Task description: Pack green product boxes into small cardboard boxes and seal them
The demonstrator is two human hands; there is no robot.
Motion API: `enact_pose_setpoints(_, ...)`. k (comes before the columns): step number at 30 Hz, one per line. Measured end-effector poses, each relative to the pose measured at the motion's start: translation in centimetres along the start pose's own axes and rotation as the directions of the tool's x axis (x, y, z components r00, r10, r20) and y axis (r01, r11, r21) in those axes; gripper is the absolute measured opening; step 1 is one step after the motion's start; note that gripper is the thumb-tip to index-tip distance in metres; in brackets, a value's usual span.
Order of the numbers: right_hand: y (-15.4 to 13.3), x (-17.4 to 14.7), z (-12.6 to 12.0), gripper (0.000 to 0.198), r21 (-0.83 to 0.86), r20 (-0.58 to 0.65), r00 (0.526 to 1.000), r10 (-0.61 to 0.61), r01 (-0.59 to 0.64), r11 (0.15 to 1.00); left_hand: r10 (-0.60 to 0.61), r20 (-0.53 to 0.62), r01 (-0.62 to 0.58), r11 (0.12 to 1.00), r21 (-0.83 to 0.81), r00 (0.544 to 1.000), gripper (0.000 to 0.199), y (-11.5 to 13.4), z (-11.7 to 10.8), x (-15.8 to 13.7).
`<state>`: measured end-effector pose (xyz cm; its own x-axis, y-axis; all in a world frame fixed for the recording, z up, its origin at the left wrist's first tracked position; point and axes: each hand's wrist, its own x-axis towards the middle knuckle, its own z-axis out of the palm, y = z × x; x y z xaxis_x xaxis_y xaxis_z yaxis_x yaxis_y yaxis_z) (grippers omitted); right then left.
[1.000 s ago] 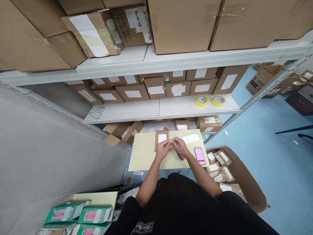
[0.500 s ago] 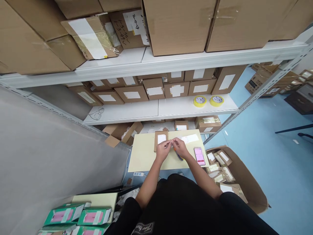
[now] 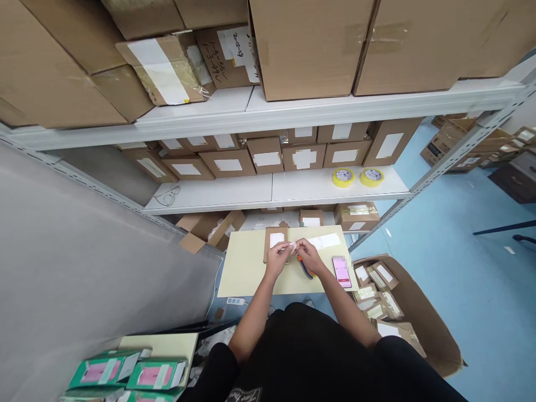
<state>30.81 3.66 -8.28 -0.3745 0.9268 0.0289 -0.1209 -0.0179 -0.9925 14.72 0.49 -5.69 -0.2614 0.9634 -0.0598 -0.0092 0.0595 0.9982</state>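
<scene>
My left hand (image 3: 277, 258) and my right hand (image 3: 309, 255) meet over the pale yellow table (image 3: 245, 268), fingers pinched together. Between the fingertips is a small whitish piece (image 3: 293, 246), too small to name; both hands seem to grip it. Under my left hand lies a flat cardboard box (image 3: 272, 233) with a white label. Partly hidden beneath my right hand are pliers (image 3: 305, 269) with blue and orange handles. White paper slips (image 3: 329, 240) lie just beyond the right hand. A phone with a pink screen (image 3: 341, 272) rests at the table's right edge.
Metal shelving (image 3: 218, 188) with labelled cartons stands beyond the table. Two yellow tape rolls (image 3: 343, 177) and glasses (image 3: 168, 195) sit on its middle shelf. A big carton of small parcels (image 3: 435, 329) is at right. Green and pink boxes (image 3: 154, 375) lie at lower left.
My fingertips have parted slightly, and the whitish piece between them shows more. More of the pliers is visible below my right hand. The view has shifted slightly.
</scene>
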Motion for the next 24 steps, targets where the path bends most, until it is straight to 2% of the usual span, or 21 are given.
enact_pose_setpoints(4,0.6,0.3,0.6,0.023,0.093,-0.085,0.994,0.070,-0.062,0.994,-0.092,-0.106,0.082,0.992,-0.094,0.990,0.040,-0.8,-0.1,0.0)
enact_pose_setpoints(7,0.8,0.5,1.3,0.030,0.125,-0.106,0.986,0.127,-0.113,0.986,-0.094,-0.055,0.087,0.990,-0.114,0.994,0.040,-1.4,-0.1,0.0)
enact_pose_setpoints(10,0.6,0.7,1.8,0.033,0.112,-0.104,0.986,0.128,-0.117,0.987,-0.100,-0.003,0.099,0.986,-0.138,0.995,0.040,-1.9,-0.3,0.4)
enact_pose_setpoints(13,0.0,0.9,1.7,0.031,0.150,-0.126,0.987,0.101,-0.082,0.985,-0.144,-0.039,0.133,0.969,-0.207,0.989,0.043,-2.4,-1.6,1.8)
enact_pose_setpoints(15,-0.3,1.1,1.4,0.030,0.210,-0.183,0.978,0.098,-0.058,0.976,-0.188,-0.119,0.147,0.946,-0.289,0.975,0.045,-2.8,-3.4,3.2)
enact_pose_setpoints(17,-0.4,1.4,1.3,0.030,0.278,-0.286,0.951,0.119,-0.037,0.960,-0.242,-0.229,0.139,0.910,-0.391,0.943,0.047,-3.2,-5.9,4.7)
enact_pose_setpoints(21,0.3,2.9,2.2,0.031,0.359,-0.515,0.838,0.181,0.020,0.933,-0.322,-0.449,0.068,0.866,-0.495,0.834,0.048,-4.1,-11.9,6.9)
enact_pose_setpoints(24,1.5,4.8,4.9,0.032,0.392,-0.540,0.804,0.249,-0.022,0.920,-0.278,-0.483,0.033,0.890,-0.456,0.830,0.047,-4.3,-15.8,7.3)
